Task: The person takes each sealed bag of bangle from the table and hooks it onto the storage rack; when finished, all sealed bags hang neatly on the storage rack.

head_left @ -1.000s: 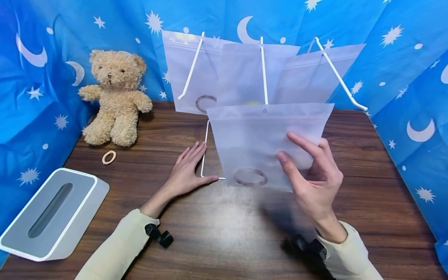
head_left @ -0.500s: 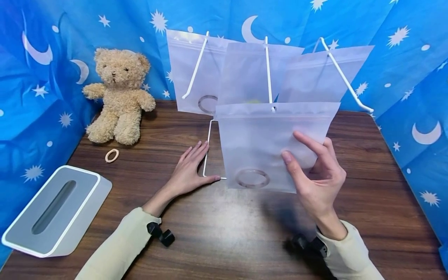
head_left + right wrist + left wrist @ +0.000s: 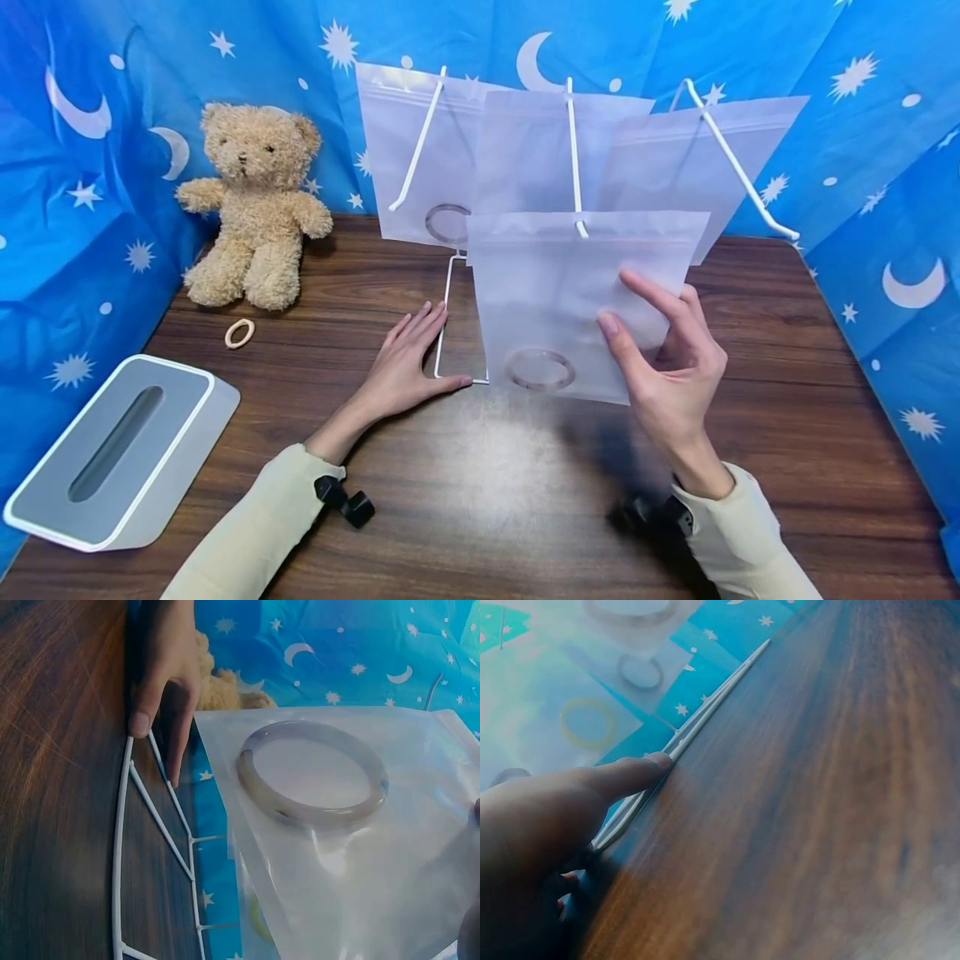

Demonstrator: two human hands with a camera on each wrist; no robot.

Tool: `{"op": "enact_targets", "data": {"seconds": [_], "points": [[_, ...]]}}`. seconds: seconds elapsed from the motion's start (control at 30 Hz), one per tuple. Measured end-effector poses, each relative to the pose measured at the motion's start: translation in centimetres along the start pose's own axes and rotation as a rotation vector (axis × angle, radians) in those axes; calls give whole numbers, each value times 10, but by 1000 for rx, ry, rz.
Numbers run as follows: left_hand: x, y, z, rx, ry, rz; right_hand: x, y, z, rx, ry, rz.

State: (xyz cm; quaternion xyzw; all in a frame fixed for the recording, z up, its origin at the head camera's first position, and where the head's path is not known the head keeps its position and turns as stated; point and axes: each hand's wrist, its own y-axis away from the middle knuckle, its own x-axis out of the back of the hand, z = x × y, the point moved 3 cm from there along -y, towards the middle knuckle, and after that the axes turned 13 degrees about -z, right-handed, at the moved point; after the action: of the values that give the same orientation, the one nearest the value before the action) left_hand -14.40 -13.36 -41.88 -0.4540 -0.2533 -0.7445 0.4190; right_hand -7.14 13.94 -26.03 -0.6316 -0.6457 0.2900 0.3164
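My right hand (image 3: pixel 671 358) pinches the right side of a frosted zip bag (image 3: pixel 555 292), thumb and forefinger on its face. A bangle (image 3: pixel 315 776) lies inside the bag at its lower left. The tip of the middle hook (image 3: pixel 574 158) of a white wire rack shows in front of the bag's top strip, where the punched hole is. My left hand (image 3: pixel 401 367) rests with straight fingers on the rack's wire base (image 3: pixel 441 333), its thumb on the front wire. More zip bags hang behind: a left one (image 3: pixel 420 150), a middle one (image 3: pixel 517 142) and a right one (image 3: pixel 667 167).
A teddy bear (image 3: pixel 255 200) sits at the back left, with a small pale wooden ring (image 3: pixel 240 334) before it. A grey and white tissue box (image 3: pixel 120 450) stands at the left edge of the wooden table (image 3: pixel 495 517). Blue star-and-moon cloth (image 3: pixel 900 275) encloses the table.
My right hand has lifted the bag slightly and moved it back, and the middle hook's tip now stands out in front of its top strip. The left hand stays on the base.
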Motion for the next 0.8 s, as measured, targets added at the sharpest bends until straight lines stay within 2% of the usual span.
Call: {"op": "enact_targets", "data": {"seconds": [0.33,0.8], "points": [[0,0,-1,-7,-4,13,-1,-11,22,-76,-24,0],[0,1,1,-11,0,19,-9,-41,57,-101,-88,28]]}}
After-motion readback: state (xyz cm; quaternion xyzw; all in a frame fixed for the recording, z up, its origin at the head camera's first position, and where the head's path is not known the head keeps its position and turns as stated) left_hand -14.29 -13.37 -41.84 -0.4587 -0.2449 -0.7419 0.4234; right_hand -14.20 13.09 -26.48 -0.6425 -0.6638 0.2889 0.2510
